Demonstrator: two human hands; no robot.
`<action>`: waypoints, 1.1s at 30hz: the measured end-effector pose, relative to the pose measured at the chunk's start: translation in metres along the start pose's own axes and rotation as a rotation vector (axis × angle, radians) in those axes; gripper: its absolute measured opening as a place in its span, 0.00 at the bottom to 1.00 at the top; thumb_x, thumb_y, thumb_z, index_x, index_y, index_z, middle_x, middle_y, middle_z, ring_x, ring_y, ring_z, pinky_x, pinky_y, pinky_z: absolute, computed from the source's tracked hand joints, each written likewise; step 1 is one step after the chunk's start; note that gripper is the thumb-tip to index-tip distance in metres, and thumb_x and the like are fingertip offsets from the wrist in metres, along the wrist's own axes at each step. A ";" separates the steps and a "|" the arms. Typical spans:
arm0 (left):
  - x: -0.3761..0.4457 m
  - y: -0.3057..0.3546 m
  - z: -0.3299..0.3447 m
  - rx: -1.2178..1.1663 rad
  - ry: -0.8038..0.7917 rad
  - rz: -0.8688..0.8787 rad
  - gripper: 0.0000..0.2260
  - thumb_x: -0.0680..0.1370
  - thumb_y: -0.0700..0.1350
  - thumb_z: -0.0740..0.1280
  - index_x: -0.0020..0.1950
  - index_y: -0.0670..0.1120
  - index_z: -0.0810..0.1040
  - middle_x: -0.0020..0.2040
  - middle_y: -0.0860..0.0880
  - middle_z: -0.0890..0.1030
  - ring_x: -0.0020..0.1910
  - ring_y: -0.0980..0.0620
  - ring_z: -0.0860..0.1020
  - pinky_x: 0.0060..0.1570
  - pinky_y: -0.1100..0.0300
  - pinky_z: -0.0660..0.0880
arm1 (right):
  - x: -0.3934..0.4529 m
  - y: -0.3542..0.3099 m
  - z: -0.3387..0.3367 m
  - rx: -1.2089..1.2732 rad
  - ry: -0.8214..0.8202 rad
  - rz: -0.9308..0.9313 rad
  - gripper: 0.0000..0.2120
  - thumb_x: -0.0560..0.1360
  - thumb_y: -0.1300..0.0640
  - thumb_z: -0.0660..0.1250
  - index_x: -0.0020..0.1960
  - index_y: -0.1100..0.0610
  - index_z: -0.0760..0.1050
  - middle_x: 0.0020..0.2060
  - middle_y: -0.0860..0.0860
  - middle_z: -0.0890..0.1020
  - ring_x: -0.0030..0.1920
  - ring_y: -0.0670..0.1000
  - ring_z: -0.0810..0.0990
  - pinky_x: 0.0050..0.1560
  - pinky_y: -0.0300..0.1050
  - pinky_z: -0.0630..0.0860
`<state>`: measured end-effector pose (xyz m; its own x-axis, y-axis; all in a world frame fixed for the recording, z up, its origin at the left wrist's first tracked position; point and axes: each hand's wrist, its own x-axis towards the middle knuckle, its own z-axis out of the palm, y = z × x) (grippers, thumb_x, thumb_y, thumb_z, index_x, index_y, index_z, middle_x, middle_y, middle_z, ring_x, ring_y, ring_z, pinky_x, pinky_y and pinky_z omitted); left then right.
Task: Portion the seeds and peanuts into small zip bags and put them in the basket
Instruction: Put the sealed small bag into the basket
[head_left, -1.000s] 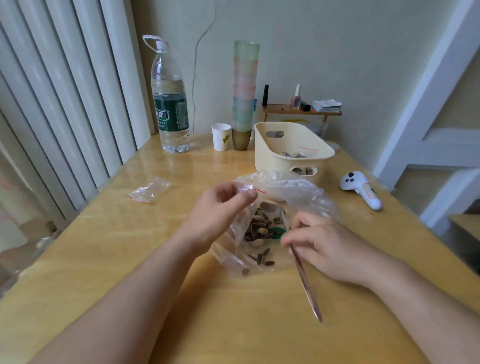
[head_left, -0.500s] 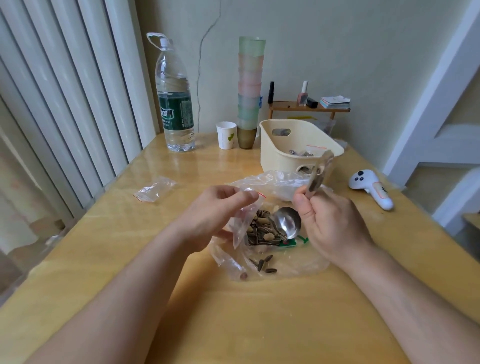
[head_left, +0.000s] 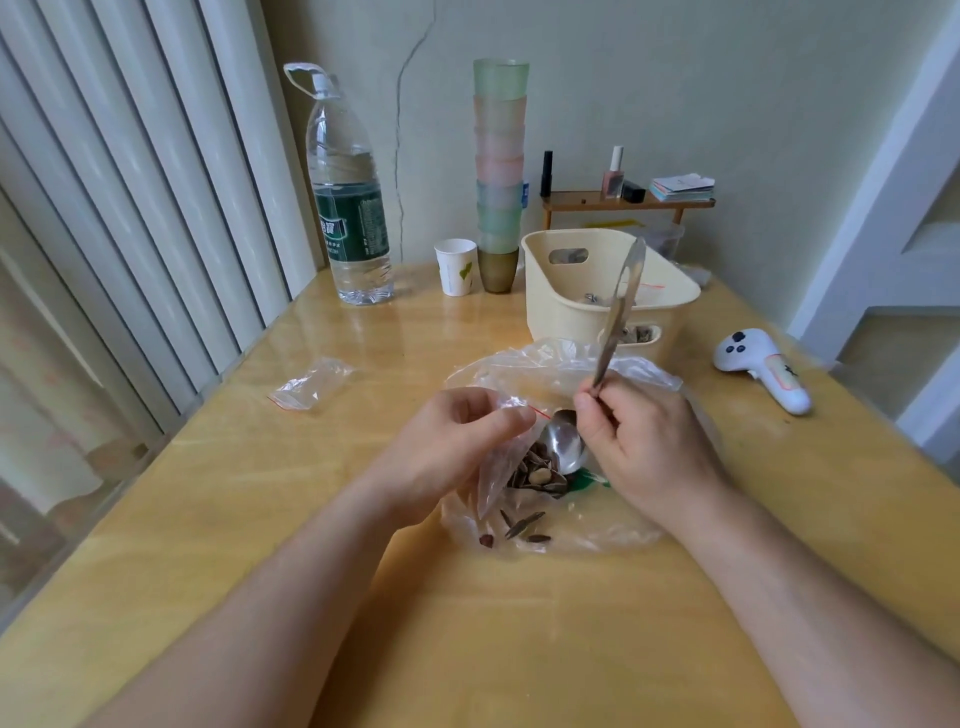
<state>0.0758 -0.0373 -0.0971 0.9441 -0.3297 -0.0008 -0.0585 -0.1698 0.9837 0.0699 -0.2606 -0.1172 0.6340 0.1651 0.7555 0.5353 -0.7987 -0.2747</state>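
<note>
My left hand (head_left: 447, 452) pinches the red-striped top edge of a small zip bag (head_left: 501, 467), holding it over a large clear plastic bag (head_left: 623, 374) of seeds and peanuts (head_left: 535, 475) in the middle of the table. My right hand (head_left: 644, 447) grips a metal spoon (head_left: 618, 317) by the handle. The handle points up and away; the bowl sits down at the seed pile beside the small bag. A cream basket (head_left: 561, 306) stands just behind, with filled small bags partly visible inside.
An empty small zip bag (head_left: 311, 384) lies on the wooden table (head_left: 260, 493) to the left. A large water bottle (head_left: 348, 208), a paper cup (head_left: 456, 267) and a tall stack of coloured cups (head_left: 500, 171) stand at the back. A white controller (head_left: 761, 369) lies on the right.
My right hand swung the spoon from lying flat with its handle toward me to upright, bowl down in the seeds. My left hand kept holding the small bag.
</note>
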 end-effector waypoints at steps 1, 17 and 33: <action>0.001 -0.002 0.001 0.006 0.004 0.012 0.13 0.80 0.53 0.73 0.43 0.44 0.81 0.35 0.51 0.77 0.35 0.52 0.75 0.39 0.58 0.72 | -0.001 -0.001 0.001 0.009 -0.017 0.010 0.16 0.82 0.50 0.60 0.45 0.59 0.80 0.33 0.50 0.80 0.33 0.53 0.76 0.33 0.46 0.68; 0.003 0.003 -0.008 -0.032 0.120 0.103 0.21 0.72 0.60 0.74 0.54 0.44 0.86 0.48 0.42 0.87 0.49 0.49 0.83 0.59 0.42 0.82 | 0.000 -0.011 -0.005 0.381 -0.181 0.660 0.11 0.84 0.54 0.61 0.46 0.49 0.78 0.35 0.47 0.84 0.31 0.48 0.84 0.42 0.57 0.83; 0.001 0.001 -0.005 0.706 0.302 0.213 0.24 0.72 0.65 0.76 0.61 0.51 0.83 0.47 0.62 0.82 0.50 0.66 0.80 0.49 0.71 0.74 | 0.014 -0.026 -0.030 0.414 -0.124 0.650 0.09 0.85 0.52 0.61 0.47 0.49 0.76 0.37 0.46 0.84 0.27 0.53 0.84 0.34 0.50 0.78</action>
<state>0.0787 -0.0329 -0.0952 0.9308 -0.1727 0.3222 -0.3438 -0.7131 0.6109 0.0483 -0.2553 -0.0812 0.9364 -0.1796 0.3015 0.1840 -0.4803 -0.8576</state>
